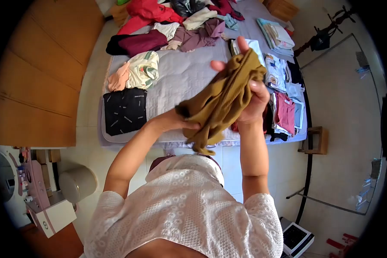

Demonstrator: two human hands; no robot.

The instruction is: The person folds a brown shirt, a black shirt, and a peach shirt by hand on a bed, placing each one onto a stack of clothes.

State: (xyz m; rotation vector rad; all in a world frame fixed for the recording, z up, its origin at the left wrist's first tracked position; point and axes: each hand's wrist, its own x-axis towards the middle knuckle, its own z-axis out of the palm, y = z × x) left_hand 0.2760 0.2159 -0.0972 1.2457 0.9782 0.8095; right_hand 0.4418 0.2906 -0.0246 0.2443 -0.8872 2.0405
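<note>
1. Olive-brown ribbed fabric garment [228, 94] is hanging bunched above the grey quilted bed [180, 73].
2. Right hand [251, 105] is pinching its upper part under the thumb; left hand [175, 120] is meeting its lower end, grip impossible to tell.
3. Likely light, soft and stretchy, it is probably favouring holds at opposite edges.

Mustard-brown garment [225, 96], lavender-grey mattress [178, 75].

behind the fingers [242, 44], the forearms [253, 148] are bare up to short white sleeves [260, 215]. the top [172, 206] is also white, having a raised pattern of small flowers, and its curved neckline [159, 239] lies farthest from the fingers. nearer to them, some dark red cloth [158, 162] shows.
</note>
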